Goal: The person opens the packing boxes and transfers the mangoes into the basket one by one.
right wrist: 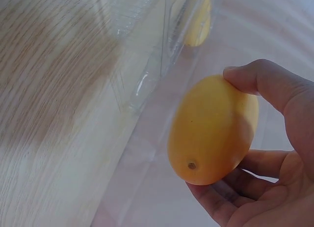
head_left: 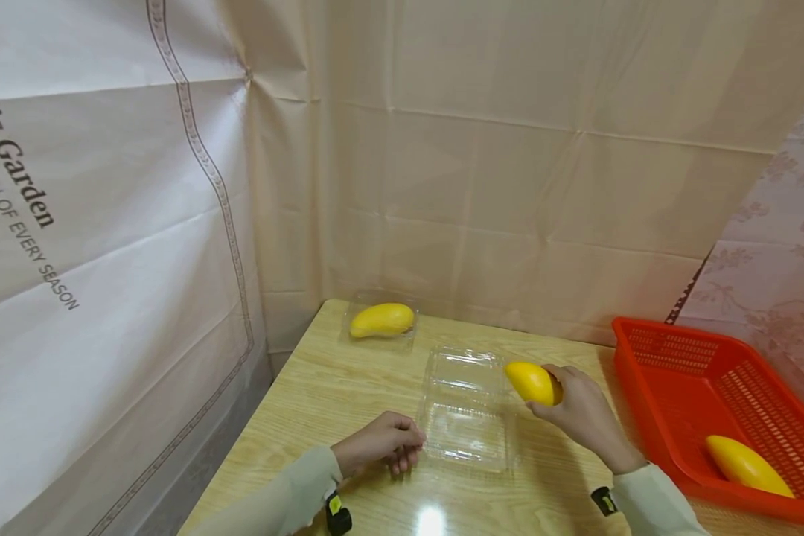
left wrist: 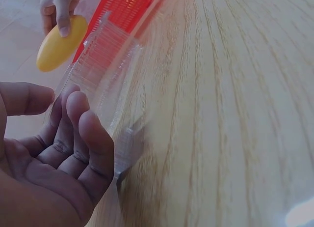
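Note:
My right hand (head_left: 579, 413) grips a yellow mango (head_left: 531, 383) between thumb and fingers, just above the right side of an open clear plastic clamshell box (head_left: 465, 432). In the right wrist view the mango (right wrist: 211, 133) shows its brown stem spot toward the camera. At the box's left edge, my left hand (head_left: 383, 444) pinches the thin rim with thumb and forefinger. The other fingers of the left hand (left wrist: 64, 158) curl loosely. No fruit lies in this box.
Another clear box (head_left: 409, 339) with a mango (head_left: 382, 320) in it stands at the table's far left corner. On the right, a red plastic basket (head_left: 677, 447) holds one more mango (head_left: 747, 465). Beige cloth (head_left: 469, 186) hangs behind the wooden table (head_left: 308, 402).

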